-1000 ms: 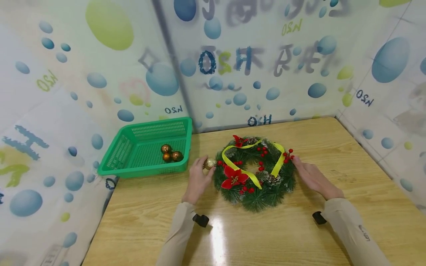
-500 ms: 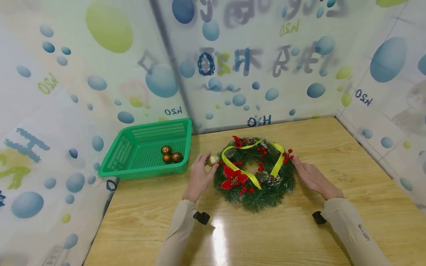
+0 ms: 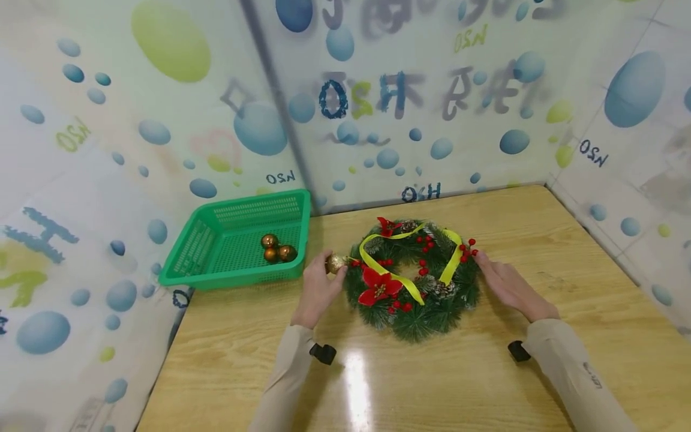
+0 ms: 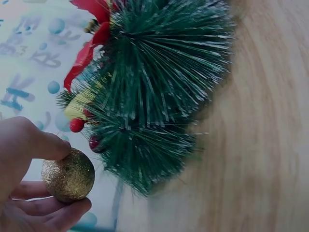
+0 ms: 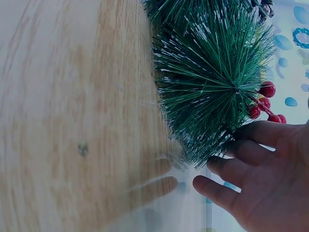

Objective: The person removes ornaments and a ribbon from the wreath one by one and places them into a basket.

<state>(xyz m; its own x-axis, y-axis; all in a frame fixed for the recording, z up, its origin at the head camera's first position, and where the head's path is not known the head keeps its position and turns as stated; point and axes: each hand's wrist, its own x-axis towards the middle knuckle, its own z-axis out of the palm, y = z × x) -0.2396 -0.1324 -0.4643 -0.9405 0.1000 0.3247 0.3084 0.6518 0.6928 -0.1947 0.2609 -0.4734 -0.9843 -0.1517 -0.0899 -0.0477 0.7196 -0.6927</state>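
Observation:
A green Christmas wreath (image 3: pixel 415 321) lies on the wooden table, trimmed with red poinsettias, red berries, pine cones and a yellow ribbon (image 3: pixel 449 273). My left hand (image 3: pixel 317 289) pinches a gold glitter ball ornament (image 4: pixel 68 175) between thumb and fingers, right beside the wreath's left edge. In the left wrist view the ball sits just below a red berry (image 4: pixel 77 124). My right hand (image 3: pixel 507 287) has its fingers extended at the wreath's right edge, fingertips among the needles near a sprig of red berries (image 5: pixel 264 107).
A green plastic basket (image 3: pixel 227 279) stands at the back left, holding several shiny copper-coloured balls (image 3: pixel 287 253). The wooden table (image 3: pixel 442 390) meets patterned walls at the back and sides.
The left hand first brought the gold ball toward the wreath, then drew it slightly back to the left. The right hand and the wreath have stayed nearly in place.

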